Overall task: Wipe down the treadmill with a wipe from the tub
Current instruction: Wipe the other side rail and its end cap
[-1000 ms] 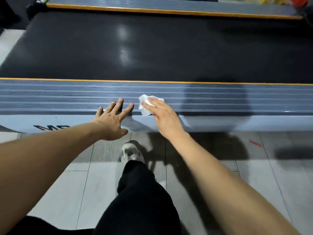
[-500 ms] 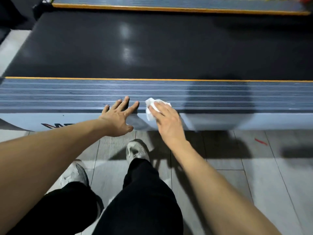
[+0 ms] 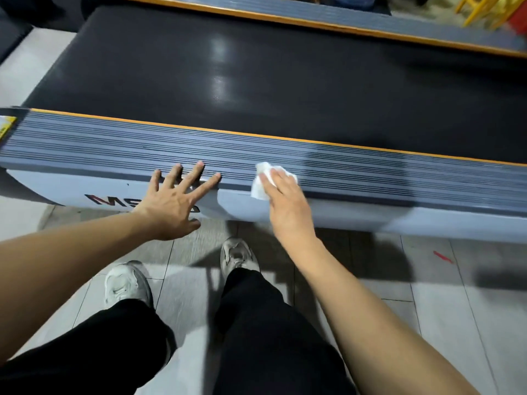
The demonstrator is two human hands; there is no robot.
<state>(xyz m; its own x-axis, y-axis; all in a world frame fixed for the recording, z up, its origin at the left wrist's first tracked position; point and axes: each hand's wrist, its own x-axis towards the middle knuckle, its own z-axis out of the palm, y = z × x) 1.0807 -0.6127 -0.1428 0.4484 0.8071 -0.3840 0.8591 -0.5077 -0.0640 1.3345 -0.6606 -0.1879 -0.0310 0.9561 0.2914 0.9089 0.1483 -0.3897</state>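
Note:
The treadmill lies across the view, its black belt [image 3: 256, 81] between two grey ribbed side rails with orange edging. On the near rail [image 3: 399, 172] my right hand [image 3: 285, 201] presses a crumpled white wipe [image 3: 261, 181] flat with straight fingers at the rail's outer edge. My left hand [image 3: 174, 201] rests beside it, to the left, fingers spread, fingertips on the same rail. The two hands are a hand's width apart. The tub is not in view.
The far rail [image 3: 342, 18] runs along the top. Pale floor tiles [image 3: 456, 295] lie in front of the treadmill, where my two white shoes and black trouser legs stand. A yellow frame [image 3: 484, 10] shows at the top right. The treadmill's rear end is at the left.
The view has shifted so the treadmill's left end shows. My hands have spread apart along the near rail, the right one sliding the wipe rightward. My left foot has come into view.

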